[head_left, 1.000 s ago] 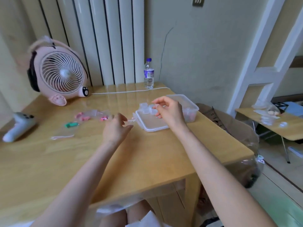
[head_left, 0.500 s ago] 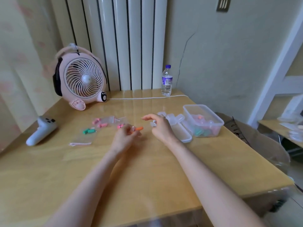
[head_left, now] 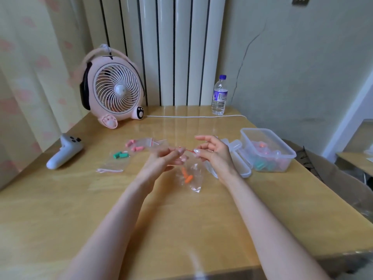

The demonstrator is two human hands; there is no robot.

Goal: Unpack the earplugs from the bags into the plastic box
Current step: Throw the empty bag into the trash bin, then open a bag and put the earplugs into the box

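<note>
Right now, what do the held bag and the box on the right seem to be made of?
Bag: thin clear plastic film, glossy, creased; orange earplugs show through it. Box: stiffer translucent plastic, probably; coloured contents look blurred through its walls.

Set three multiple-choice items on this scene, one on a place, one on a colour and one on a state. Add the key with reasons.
1. The plastic box stands:
A. beside the fan
B. on the floor
C. on the table's right side

2. The earplugs in the held zip bag are:
A. green
B. orange
C. blue

3. That zip bag is:
A. pinched by the left hand and right hand
B. lying flat
C. inside the box

Key:
1 C: the box sits near the table's right edge.
2 B: orange shows through the clear plastic.
3 A: fingers of both hands meet at its top, and it hangs below them.
</note>
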